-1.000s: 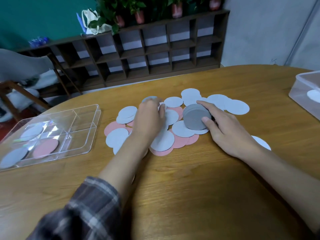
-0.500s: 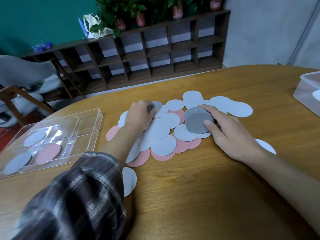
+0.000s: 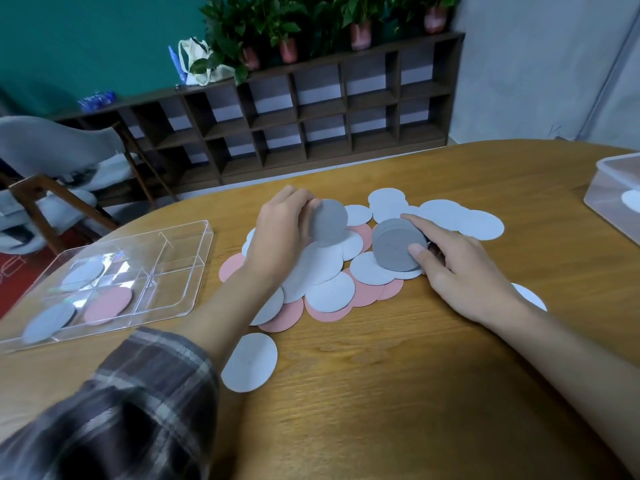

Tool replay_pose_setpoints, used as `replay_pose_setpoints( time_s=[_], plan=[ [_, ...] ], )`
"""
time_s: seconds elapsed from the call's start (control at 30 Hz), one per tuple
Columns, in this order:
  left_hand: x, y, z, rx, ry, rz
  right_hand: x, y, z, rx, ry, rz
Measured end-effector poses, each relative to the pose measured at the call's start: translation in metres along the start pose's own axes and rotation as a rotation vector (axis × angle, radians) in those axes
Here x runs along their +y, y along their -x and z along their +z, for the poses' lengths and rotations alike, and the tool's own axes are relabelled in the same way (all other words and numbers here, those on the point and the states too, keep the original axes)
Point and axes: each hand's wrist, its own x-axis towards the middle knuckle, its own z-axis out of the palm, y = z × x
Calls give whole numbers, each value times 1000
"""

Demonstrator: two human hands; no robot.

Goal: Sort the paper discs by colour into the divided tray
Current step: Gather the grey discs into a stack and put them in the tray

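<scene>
The left hand (image 3: 280, 233) pinches one grey disc (image 3: 328, 221) by its rim, lifted off the heap of paper discs (image 3: 322, 271) at the middle of the table (image 3: 381, 393); the right hand (image 3: 460, 268) clasps a grey stack (image 3: 398, 247), thumb on its face and forefinger along its far edge, resting on the heap; how many lie in that stack I cannot tell.

These discs look thin, light and flexible, so a pinch at the rim probably suits best; flat ones likely cling to the wood and need an edge lifted or slid free first; a stack may fan out if gripped loosely.

The divided tray (image 3: 194, 271) stands near the table's left edge; it holds three discs: two pale ones (image 3: 83, 275) and one pink disc (image 3: 109, 304) in its nearer compartments; the farther compartments look bare.

In the heap roughly five pink discs (image 3: 363, 292) show under a dozen or so pale ones; overlap makes exact counting unsafe; one pale stray (image 3: 249, 362) lies toward the table's near edge, another peeks from behind the right wrist.
</scene>
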Motion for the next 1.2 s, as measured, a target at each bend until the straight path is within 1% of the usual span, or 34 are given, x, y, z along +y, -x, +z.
replay_pose_setpoints(
  time_s=[0.1,0.17,0.33,0.43,0.5,0.63,0.73,0.83,0.9,1.0,1.1,1.2],
  plan=[
    [10,15,-12,3,53,23,1,0,0,14,-7,17],
    [21,29,-17,-19,121,-2,2,-1,-1,21,-23,25],
    [48,56,-12,-134,378,-145,-1,1,0,-9,-67,44],
    [61,63,-4,-134,475,-237,-4,3,2,-41,-70,24],
    [64,64,0,-110,499,-290,-4,4,3,-56,-86,25],
    [64,64,3,-121,544,-367,-6,6,6,-78,-193,37],
    [65,65,3,-122,513,-332,-5,6,7,-93,-237,35],
    [66,66,4,-88,499,-314,-8,8,6,-104,-247,34],
    [67,68,6,-55,515,-342,-14,12,8,-129,-175,25],
    [67,71,8,-17,523,-356,-18,13,13,-165,17,13],
    [70,75,8,-16,498,-310,-17,13,15,-168,105,-19],
    [72,79,9,-29,395,-243,-15,14,16,-168,159,-35]
  ],
)
